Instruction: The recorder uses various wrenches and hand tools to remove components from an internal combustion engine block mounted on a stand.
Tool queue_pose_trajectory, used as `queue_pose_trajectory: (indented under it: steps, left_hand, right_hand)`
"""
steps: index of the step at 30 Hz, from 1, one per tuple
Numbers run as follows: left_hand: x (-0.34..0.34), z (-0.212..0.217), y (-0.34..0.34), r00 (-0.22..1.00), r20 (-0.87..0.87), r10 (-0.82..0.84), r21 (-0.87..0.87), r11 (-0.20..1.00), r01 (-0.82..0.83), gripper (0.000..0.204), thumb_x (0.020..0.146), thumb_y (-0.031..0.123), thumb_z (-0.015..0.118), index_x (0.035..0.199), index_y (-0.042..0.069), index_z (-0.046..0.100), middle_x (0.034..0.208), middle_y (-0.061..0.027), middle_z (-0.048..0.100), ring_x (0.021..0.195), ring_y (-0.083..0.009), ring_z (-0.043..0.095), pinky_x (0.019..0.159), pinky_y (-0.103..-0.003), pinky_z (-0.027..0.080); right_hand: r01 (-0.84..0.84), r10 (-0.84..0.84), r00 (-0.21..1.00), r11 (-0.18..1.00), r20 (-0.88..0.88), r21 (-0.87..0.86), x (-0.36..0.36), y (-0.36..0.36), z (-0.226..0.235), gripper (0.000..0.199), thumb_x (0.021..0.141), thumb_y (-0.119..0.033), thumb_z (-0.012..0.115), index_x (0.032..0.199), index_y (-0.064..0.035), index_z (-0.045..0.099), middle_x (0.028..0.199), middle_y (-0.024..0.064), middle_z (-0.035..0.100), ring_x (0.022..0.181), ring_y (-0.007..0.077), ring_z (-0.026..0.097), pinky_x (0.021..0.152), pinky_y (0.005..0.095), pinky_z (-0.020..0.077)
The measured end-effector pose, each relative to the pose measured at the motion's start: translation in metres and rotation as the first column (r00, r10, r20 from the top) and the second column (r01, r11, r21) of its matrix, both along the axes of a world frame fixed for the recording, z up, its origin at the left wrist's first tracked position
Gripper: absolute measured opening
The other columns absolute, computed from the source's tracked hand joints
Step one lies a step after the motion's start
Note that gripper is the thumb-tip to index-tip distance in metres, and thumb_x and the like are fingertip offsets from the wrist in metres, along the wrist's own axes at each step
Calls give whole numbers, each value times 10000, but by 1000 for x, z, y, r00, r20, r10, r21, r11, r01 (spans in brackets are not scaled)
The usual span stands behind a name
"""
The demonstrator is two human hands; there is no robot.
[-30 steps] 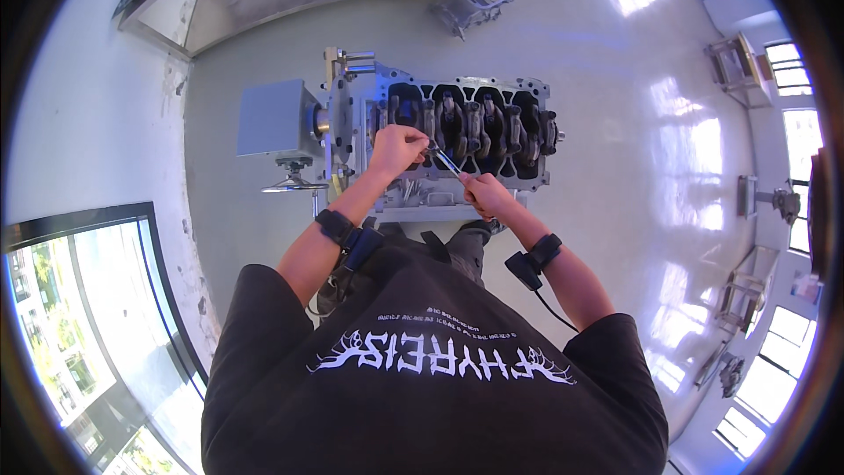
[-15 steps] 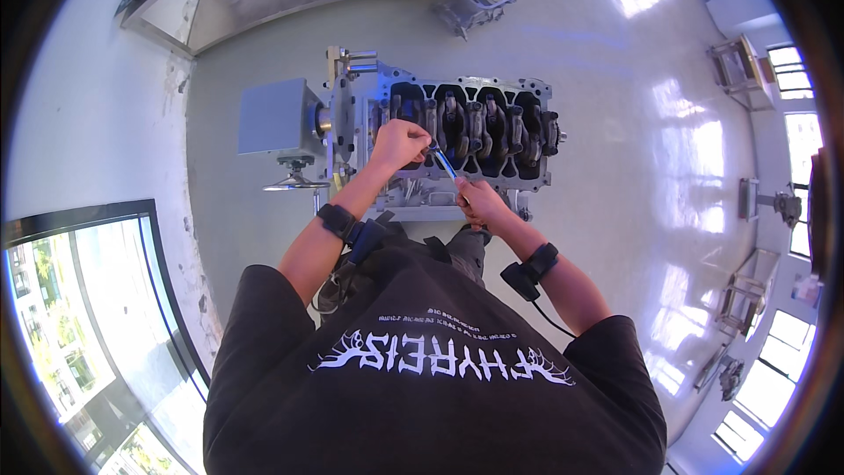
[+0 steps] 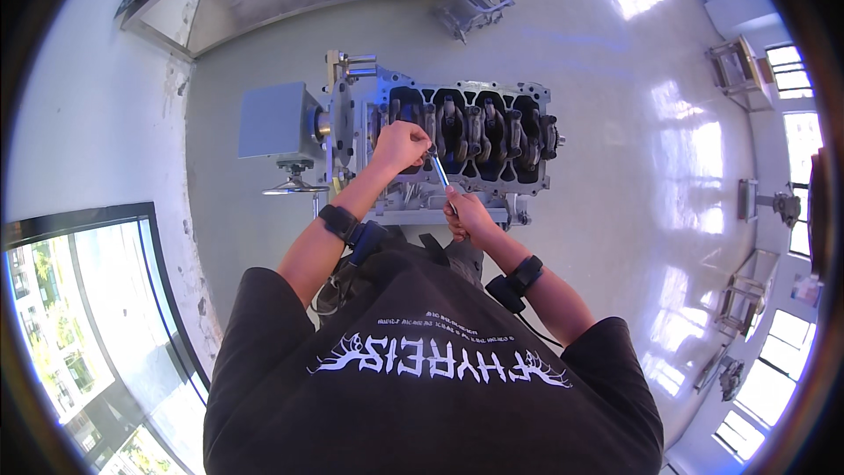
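Note:
An engine block (image 3: pixel 477 180) lies in front of me with its crankshaft (image 3: pixel 475 132) exposed. A shiny ratchet wrench (image 3: pixel 440 171) slants across its near edge, toward the left end. My right hand (image 3: pixel 471 216) is wrapped round the wrench's handle just off the block's near side. At the far end, my left hand (image 3: pixel 402 146) is closed, with thumb and fingertips pinched at the wrench's head over the block. The fingers hide most of that head, and what it sits on cannot be made out.
A grey box (image 3: pixel 274 120) with a handwheel (image 3: pixel 294 186) below it joins the stand's mounting plate (image 3: pixel 345 114) left of the block. Beyond, a metal bench (image 3: pixel 264 0) carries engine parts, and another metal casting (image 3: pixel 475 10) rests on the floor. Windows line the right wall.
My right hand has moved left and a little toward me, swinging the wrench's handle that way. My left hand stays nearly in place at the head.

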State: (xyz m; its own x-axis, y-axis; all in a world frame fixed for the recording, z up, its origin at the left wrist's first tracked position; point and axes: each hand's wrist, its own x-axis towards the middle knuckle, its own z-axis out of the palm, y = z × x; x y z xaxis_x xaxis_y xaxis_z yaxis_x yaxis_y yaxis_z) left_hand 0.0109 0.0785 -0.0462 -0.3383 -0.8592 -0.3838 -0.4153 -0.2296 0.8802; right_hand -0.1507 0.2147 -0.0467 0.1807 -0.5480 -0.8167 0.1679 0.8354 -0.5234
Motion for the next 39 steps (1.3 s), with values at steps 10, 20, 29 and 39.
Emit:
queue_pose_trajectory:
  steps: [10, 20, 29, 39]
  left_hand:
    - [0, 5, -6, 999, 41, -36, 36, 999, 34, 132, 803, 81, 665, 809, -48, 635, 676, -111, 674, 544, -152, 661, 493, -257, 538]
    - [-4, 4, -11, 983, 136, -120, -8, 992, 122, 109, 803, 77, 644, 764, -24, 636, 640, -111, 666, 542, -173, 670, 512, -282, 542]
    - [-7, 6, -12, 966, 221, -130, -15, 990, 137, 122, 799, 108, 656, 752, -3, 641, 629, -111, 665, 537, -184, 668, 530, -291, 536]
    - [-7, 5, -17, 956, 236, -176, -23, 982, 186, 124, 798, 113, 654, 748, 1, 638, 624, -102, 667, 522, -173, 658, 511, -287, 524]
  right_hand:
    - [-60, 56, 988, 998, 145, 28, -17, -6, -10, 477, 958, -489, 402, 669, -110, 386, 484, -39, 261, 361, 89, 230, 374, 282, 209]
    - [7, -30, 972, 995, 232, 99, -8, -1, -15, 483, 958, -508, 379, 672, -118, 375, 496, -41, 240, 368, 88, 201, 382, 281, 183]
    - [-22, -39, 930, 986, 365, 162, -7, -5, -14, 445, 949, -454, 416, 643, -136, 357, 485, -54, 226, 376, 86, 192, 389, 277, 179]
    - [-199, 65, 878, 951, 475, 238, 1, -14, -21, 500, 963, -439, 426, 574, -177, 251, 481, -67, 194, 381, 77, 173, 380, 255, 148]
